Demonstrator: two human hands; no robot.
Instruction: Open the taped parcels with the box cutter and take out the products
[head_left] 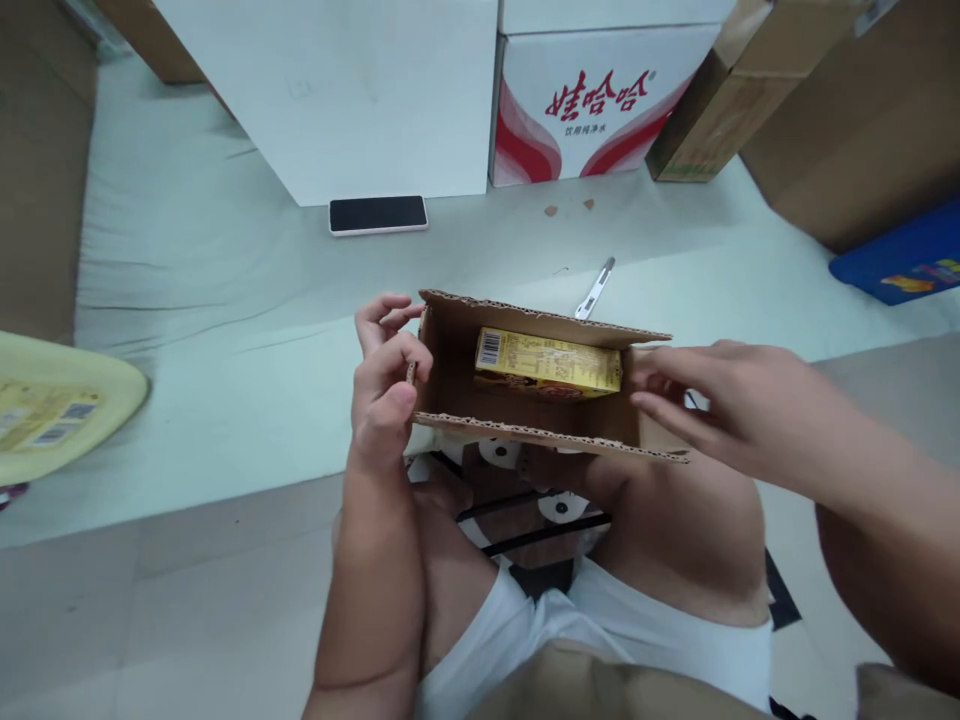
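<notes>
Above my lap, at the edge of the cloth-covered surface, is a small open cardboard box (532, 432) with ragged cut edges. Inside it lies a yellow printed carton (555, 360), with a barcode at its left end. My left hand (386, 390) is closed on the box's left end, thumb and bent index finger pinching the cardboard there. At the opposite end my right hand (727, 400) has its thumb and fingers closed about the right end wall; some fingertips are hidden behind it. Just beyond the box rests a white utility knife (595, 288).
A black-screened phone (378, 214) lies before a large white box (375, 90). Further right stand a red-and-white carton (600, 110), a tall brown box (720, 120) and a blue package (900, 255). A pale yellow bottle (67, 405) is at far left.
</notes>
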